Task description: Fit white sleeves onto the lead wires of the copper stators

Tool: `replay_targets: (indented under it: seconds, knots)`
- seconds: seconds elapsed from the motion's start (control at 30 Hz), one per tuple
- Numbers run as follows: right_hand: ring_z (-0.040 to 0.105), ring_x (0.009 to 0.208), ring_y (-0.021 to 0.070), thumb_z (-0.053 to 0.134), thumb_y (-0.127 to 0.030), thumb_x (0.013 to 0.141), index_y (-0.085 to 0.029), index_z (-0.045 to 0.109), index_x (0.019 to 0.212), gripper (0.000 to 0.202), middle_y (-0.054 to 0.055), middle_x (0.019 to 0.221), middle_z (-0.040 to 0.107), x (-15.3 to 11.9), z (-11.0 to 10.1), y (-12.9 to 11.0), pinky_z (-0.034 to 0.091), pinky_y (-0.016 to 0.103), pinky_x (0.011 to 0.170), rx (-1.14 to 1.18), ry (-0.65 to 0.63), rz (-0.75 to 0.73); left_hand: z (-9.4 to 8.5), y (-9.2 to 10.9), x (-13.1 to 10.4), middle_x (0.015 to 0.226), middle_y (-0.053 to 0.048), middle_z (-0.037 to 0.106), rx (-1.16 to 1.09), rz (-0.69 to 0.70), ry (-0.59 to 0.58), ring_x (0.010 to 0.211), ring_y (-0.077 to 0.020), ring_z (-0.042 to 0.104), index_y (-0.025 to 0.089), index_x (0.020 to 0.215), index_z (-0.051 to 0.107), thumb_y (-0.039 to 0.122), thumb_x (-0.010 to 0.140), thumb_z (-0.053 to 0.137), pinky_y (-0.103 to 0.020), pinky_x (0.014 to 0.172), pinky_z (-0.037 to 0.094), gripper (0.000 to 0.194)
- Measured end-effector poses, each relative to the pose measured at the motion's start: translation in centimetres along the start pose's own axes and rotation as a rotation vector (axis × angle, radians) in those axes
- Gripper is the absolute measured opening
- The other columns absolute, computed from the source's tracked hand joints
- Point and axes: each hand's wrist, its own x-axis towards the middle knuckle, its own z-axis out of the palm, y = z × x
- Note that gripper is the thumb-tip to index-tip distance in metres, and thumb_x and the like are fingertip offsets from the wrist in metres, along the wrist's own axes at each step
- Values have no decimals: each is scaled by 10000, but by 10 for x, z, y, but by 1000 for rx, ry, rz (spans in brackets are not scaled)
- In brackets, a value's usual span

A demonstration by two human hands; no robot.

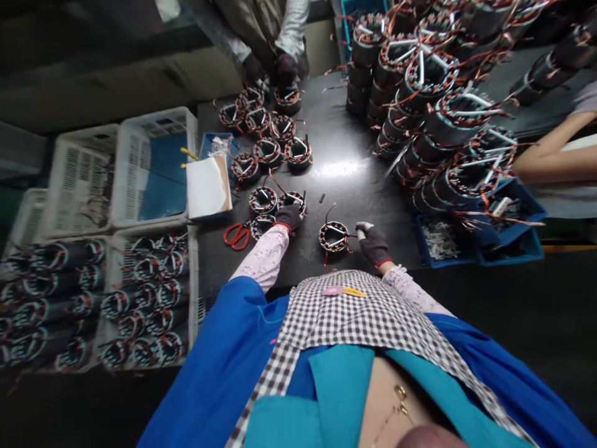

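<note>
My left hand (289, 218), in a dark glove, is closed on the near rim of a wound motor stator (293, 199) with copper windings and a white tie. Two more stators, an upper one (262, 200) and a lower one (262, 226), stand just left of it. In front of me a single stator (334, 237) sits flat on the dark table, its leads sticking out. My right hand (372, 242), gloved with pale fingertips, is to the right of that stator. Its fingers are pinched at the end of a lead reaching out from the stator; the fingertips are small in view.
Red-handled scissors (237, 236) lie at left, a small black sleeve (322, 198) farther back. Stacked stators (429, 124) rise at right beside blue bins (448, 239). White crates (153, 168) stand left. Across the table, a co-worker's gloved hands (285, 68) handle stators; another person's arm (555, 149) shows at right.
</note>
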Motion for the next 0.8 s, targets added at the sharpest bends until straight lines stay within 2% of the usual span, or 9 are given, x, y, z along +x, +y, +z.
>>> replay_targets:
  seconds: [0.1,0.17,0.2,0.33,0.4,0.47,0.6,0.7,0.8]
  knots:
    - [681,1434,370,677,-245,1079,-129,776,1449,399,251,1568,734,9,9,-28,492,488,1303,-313,-172,-188,-2,-2,-8,1511,-272,746,119,-23,110,1515,-423,641,71,1665,575,255,1061,664,-515,1285,483,638]
    - [635,1499,397,706,-303,1122,-84,709,1560,490,299,1663,656,19,15,-44,455,487,1318,-483,-304,-260,7,0,-28,1556,-282,722,144,104,182,1568,-439,587,44,1684,571,279,1097,606,-564,1340,432,633]
    - [641,1490,402,698,-315,1140,-62,691,1573,501,322,1658,648,24,18,-51,462,482,1297,-548,-362,-259,15,3,-40,1554,-266,730,139,201,162,1561,-431,594,60,1672,601,287,1099,605,-562,1343,433,616]
    - [750,1304,350,603,-212,1180,-49,746,1414,320,333,1452,757,42,27,-62,524,419,1136,-640,-487,-200,59,26,-72,1376,-146,841,94,536,-209,1332,-324,759,278,1424,824,217,1010,696,-431,1173,574,438]
    - [765,1266,333,644,-181,1155,-77,773,1341,249,308,1401,786,46,26,-59,524,399,1106,-645,-510,-211,74,37,-69,1299,-146,859,98,564,-289,1247,-316,789,296,1255,875,175,980,712,-428,1106,592,341]
    - [765,1270,335,720,-183,1114,-99,775,1351,257,289,1391,794,45,24,-54,522,392,1100,-652,-518,-219,80,45,-60,1270,-150,863,88,572,-292,1227,-327,790,256,1152,882,164,968,736,-445,1099,584,253]
    - [751,1338,348,767,-234,1089,-155,687,1559,483,277,1530,735,32,25,-41,526,380,1108,-637,-463,-188,81,55,-56,1170,-159,866,40,587,-288,1179,-343,793,195,1027,855,131,970,760,-450,1088,574,128]
    - [767,1310,367,700,-267,1124,-168,600,1682,576,298,1625,669,23,31,-33,543,402,1074,-589,-428,-142,86,58,-75,1164,-176,857,-14,552,-260,1163,-338,802,177,1093,834,115,1002,740,-434,1083,579,144]
    - [775,1260,372,693,-268,1114,-131,573,1707,620,320,1581,690,21,36,-28,550,411,1048,-519,-402,-122,84,51,-91,1338,-181,834,-81,467,-204,1238,-317,794,171,1279,794,96,1024,716,-396,1118,585,277]
